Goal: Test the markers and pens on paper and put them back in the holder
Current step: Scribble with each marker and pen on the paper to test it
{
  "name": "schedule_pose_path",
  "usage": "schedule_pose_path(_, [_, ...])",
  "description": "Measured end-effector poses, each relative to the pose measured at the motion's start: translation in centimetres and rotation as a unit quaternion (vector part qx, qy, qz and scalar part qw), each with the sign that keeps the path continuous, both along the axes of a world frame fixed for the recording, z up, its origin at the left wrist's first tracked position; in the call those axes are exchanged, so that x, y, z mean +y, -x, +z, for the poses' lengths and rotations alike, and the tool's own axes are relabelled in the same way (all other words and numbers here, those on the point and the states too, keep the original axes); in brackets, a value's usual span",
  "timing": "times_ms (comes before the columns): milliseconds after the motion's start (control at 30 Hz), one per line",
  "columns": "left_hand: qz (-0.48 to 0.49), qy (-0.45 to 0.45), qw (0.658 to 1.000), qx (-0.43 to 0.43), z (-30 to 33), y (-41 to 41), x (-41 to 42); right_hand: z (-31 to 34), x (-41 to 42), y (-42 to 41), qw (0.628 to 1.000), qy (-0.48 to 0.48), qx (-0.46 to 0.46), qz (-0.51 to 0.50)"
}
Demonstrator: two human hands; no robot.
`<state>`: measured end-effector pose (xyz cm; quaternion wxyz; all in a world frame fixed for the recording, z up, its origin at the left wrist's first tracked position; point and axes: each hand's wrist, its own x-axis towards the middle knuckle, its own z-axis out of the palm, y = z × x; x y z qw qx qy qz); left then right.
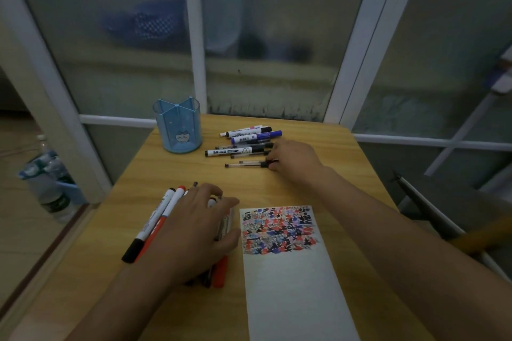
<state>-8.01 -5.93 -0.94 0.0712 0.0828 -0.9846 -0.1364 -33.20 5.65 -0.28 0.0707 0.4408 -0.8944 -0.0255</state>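
Note:
A blue four-part holder (179, 130) stands empty at the table's far left. Right of it lie several loose markers and pens (243, 144). My right hand (293, 158) reaches into that group and its fingertips pinch the cap end of a clear black gel pen (245, 165). My left hand (194, 227) lies on a second bunch of markers (159, 219) at the near left, fingers curled over them. A strip of white paper (288, 274) lies between my arms, its top covered in black, red and blue scribbles.
The wooden table (346, 152) is small, with edges close on both sides. A glass partition with white frames stands right behind it. Water bottles (52, 188) sit on the floor at the left. A chair frame (432, 202) is at the right.

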Motion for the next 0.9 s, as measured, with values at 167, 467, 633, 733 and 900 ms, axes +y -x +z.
schedule_pose_path(167, [0.002,-0.001,1.000,0.003,0.0,-0.2,-0.1,-0.1,0.3,-0.8,0.997,-0.019,0.061,0.045])
schedule_pose_path(467, [0.007,0.004,1.000,0.002,0.1,-0.2,-0.2,-0.2,0.6,-1.3,0.998,0.039,0.022,0.039])
schedule_pose_path(633, [0.009,0.002,1.000,-0.005,0.3,-0.3,-0.3,-0.5,0.9,-1.1,0.999,0.038,-0.011,0.025])
schedule_pose_path(733, [0.012,-0.006,1.000,-0.005,0.5,-0.4,-0.3,-0.1,1.9,-1.9,0.996,0.077,-0.052,0.001])
schedule_pose_path(900, [0.002,-0.034,0.999,0.022,0.9,-0.5,0.5,1.1,6.1,-6.6,0.914,0.287,-0.283,-0.050])
